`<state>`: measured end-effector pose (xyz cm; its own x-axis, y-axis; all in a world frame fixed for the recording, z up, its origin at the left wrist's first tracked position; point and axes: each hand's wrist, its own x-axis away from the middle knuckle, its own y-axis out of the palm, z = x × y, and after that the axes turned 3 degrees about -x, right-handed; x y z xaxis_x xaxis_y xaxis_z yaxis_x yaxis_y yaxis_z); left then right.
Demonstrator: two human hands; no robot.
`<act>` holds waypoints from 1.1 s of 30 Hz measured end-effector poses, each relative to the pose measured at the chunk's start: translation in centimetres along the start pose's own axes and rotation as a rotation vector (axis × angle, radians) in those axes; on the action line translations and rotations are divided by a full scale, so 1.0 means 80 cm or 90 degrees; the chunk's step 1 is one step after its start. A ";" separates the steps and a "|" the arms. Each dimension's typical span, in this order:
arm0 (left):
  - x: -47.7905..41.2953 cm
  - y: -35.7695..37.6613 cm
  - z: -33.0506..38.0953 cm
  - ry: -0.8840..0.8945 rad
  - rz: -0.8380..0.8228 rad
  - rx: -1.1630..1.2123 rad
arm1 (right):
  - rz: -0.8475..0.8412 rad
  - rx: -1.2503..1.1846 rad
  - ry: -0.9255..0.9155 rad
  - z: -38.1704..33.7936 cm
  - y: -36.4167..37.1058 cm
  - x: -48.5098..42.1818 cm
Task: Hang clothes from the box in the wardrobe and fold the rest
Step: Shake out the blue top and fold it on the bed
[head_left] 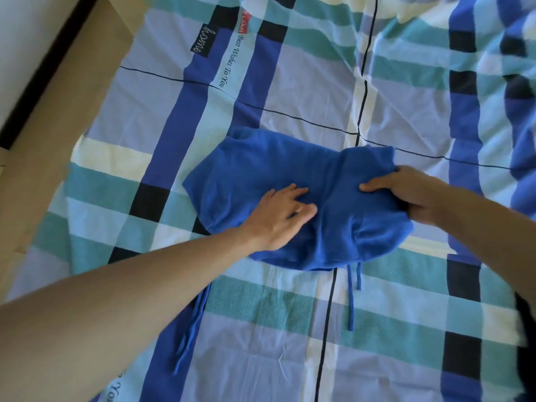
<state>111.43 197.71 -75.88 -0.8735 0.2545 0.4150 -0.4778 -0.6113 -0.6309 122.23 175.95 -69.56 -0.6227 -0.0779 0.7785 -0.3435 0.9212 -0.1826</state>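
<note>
Blue knit garment (290,195), partly folded into a compact bundle, lies on the checked bedsheet (304,94) near the centre of view. Thin blue cords belong to it: two (351,297) trail from its lower edge toward 6 o'clock, and another (191,329) runs off toward 7 o'clock beneath the left forearm.

Left hand (282,214): flat on the garment's middle, palm down, fingers spread and pressing the cloth; nothing clasped.

Right hand (406,192): at the garment's 3 o'clock edge, fingers curled around a gathered fold of the blue fabric, thumb on top, lifting that side slightly off the sheet.

Bedsheet: plaid in pale lilac, teal, cream, royal blue and black squares, crossed by thin dark lines. Printed script reading "Best Wishes To You" (232,60) sits at 11 o'clock, beside a small dark label (204,40) and a red tag (243,22).

Tan surface (58,111) borders the sheet from 9 to 11 o'clock; whether it is cardboard or bed frame cannot be told. No container's contents are visible.
</note>
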 end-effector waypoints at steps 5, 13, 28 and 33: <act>-0.007 -0.109 -0.007 -0.213 0.187 0.696 | -0.198 -0.002 -0.091 -0.087 0.100 0.056; 0.005 -0.141 -0.095 -0.406 0.225 0.367 | 0.090 0.242 -0.221 -0.027 0.172 0.004; 0.017 -0.113 -0.042 -0.326 0.082 0.551 | -0.029 -0.210 -0.187 0.046 0.134 0.013; 0.035 -0.052 0.117 -0.272 0.019 0.639 | 0.097 -0.166 -0.230 0.085 -0.001 0.120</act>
<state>111.86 193.93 -65.99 -0.6861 0.0662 0.7245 0.0061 -0.9953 0.0968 111.46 172.54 -66.16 -0.8731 -0.0191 0.4871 -0.0696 0.9939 -0.0859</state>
